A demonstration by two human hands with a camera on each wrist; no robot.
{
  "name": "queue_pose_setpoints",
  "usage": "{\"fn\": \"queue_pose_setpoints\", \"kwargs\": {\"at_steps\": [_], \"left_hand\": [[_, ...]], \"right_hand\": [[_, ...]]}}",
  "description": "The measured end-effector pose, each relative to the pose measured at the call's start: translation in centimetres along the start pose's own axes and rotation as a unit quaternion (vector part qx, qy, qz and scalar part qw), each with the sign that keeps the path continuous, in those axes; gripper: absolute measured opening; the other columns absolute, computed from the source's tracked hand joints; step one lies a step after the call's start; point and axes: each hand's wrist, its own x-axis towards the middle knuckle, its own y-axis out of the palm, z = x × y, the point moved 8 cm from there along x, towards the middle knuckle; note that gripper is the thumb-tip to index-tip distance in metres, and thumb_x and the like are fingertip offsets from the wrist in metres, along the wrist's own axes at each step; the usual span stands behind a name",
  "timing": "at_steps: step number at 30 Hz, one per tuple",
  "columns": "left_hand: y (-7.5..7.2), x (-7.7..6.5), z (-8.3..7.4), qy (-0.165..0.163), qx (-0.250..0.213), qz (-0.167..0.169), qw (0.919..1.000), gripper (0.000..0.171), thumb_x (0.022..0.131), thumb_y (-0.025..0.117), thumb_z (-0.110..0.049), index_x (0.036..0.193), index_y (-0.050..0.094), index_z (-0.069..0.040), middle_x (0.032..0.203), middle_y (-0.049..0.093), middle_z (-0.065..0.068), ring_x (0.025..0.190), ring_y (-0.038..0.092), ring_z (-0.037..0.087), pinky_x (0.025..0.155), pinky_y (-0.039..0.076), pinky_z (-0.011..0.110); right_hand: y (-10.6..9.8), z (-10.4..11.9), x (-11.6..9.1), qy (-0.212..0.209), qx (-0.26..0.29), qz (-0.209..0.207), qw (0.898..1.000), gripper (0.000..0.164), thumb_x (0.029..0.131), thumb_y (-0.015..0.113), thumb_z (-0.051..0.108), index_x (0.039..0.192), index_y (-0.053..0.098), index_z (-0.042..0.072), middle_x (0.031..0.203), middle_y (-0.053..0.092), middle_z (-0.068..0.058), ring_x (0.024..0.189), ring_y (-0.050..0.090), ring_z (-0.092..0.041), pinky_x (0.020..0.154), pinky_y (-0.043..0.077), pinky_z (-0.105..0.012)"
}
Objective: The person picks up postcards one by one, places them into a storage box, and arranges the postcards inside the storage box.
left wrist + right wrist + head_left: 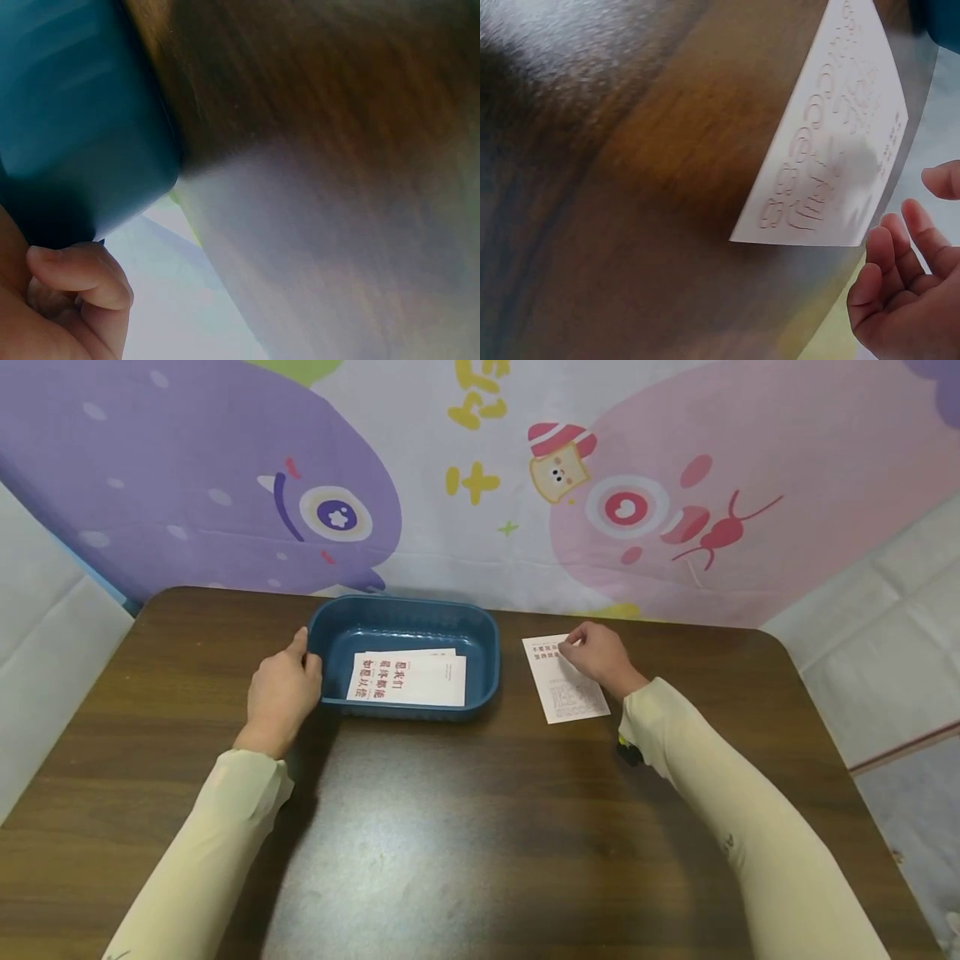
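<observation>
A dark blue plastic bin (405, 713) stands near the table's back edge. Inside it lie several white cards (442, 681) with red print, overlapping each other. My left hand (283, 693) grips the bin's left end; in the left wrist view its curled fingers (90, 274) meet the bin's end wall (97, 172). To the right of the bin, a white printed card (566, 697) lies flat on the table. Over that card's upper right part is my right hand (600, 658). The right wrist view shows its thumb (945, 180) apart from the loosely bent fingers beside the card (840, 150), nothing between them.
The dark wooden table (465, 827) has rounded back corners. Behind it hangs a cloth (480, 552) printed with purple and pink cartoon figures. A small dark object with a yellow part (628, 752) shows beneath the right sleeve cuff.
</observation>
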Motion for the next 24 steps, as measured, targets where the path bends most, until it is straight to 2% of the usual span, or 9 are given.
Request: {"fn": "queue_pose_setpoints", "kwargs": {"at_steps": [5,9,13,17,19,24], "left_hand": [[-0.1,-0.1,-0.1,0.001,-0.001,-0.004,1.0000,0.050,0.091,0.031,-0.023,0.138,0.028,-0.007,0.101,0.057,0.031,0.063,0.046,0.031,0.054,0.034,0.038],[-0.2,-0.2,-0.1,0.001,-0.002,-0.006,1.0000,0.049,0.091,0.031,-0.023,0.138,0.029,-0.007,0.090,0.059,0.029,0.060,0.045,0.030,0.052,0.033,0.036],[-0.2,-0.2,-0.1,0.001,-0.003,-0.005,1.0000,0.050,0.091,0.031,-0.023,0.138,0.028,-0.007,0.082,0.059,0.026,0.058,0.044,0.028,0.051,0.032,0.034],[-0.2,-0.2,-0.2,0.002,-0.004,-0.005,1.0000,0.050,0.091,0.031,-0.023,0.138,0.028,-0.007,0.077,0.058,0.024,0.055,0.043,0.027,0.050,0.032,0.033],[-0.2,-0.2,-0.2,0.002,-0.004,-0.007,1.0000,0.049,0.091,0.031,-0.023,0.138,0.029,-0.007,0.075,0.058,0.024,0.055,0.043,0.026,0.050,0.032,0.033],[-0.2,-0.2,-0.1,0.000,-0.006,-0.008,1.0000,0.050,0.091,0.031,-0.023,0.138,0.028,-0.007,0.071,0.057,0.022,0.053,0.041,0.025,0.049,0.031,0.033]], "right_hand": [[0.3,-1.4,0.1,0.040,-0.009,0.005,0.999,0.037,0.082,0.051,0.035,0.102,0.058,0.004,0.104,0.057,-0.013,0.094,0.051,-0.027,0.081,0.039,-0.040],[0.2,-2.3,-0.1,0.082,-0.026,-0.001,0.996,0.040,0.081,0.051,0.040,0.102,0.059,0.007,0.107,0.059,-0.011,0.092,0.052,-0.025,0.073,0.040,-0.038],[0.1,-2.7,-0.2,0.098,-0.043,-0.012,0.994,0.040,0.079,0.052,0.046,0.085,0.063,0.008,0.088,0.060,-0.008,0.073,0.050,-0.020,0.057,0.038,-0.031],[0.1,-2.8,-0.3,0.101,-0.045,-0.018,0.994,0.043,0.077,0.054,0.050,0.065,0.059,0.009,0.064,0.050,-0.002,0.059,0.042,-0.017,0.046,0.032,-0.029],[0.1,-2.8,-0.3,0.101,-0.045,-0.015,0.994,0.044,0.076,0.055,0.051,0.062,0.056,0.010,0.059,0.046,0.000,0.056,0.039,-0.016,0.044,0.030,-0.028],[0.4,-2.7,-0.3,0.110,-0.058,-0.002,0.992,0.046,0.074,0.057,0.053,0.063,0.057,0.009,0.060,0.048,-0.001,0.055,0.039,-0.015,0.043,0.031,-0.027]]}}
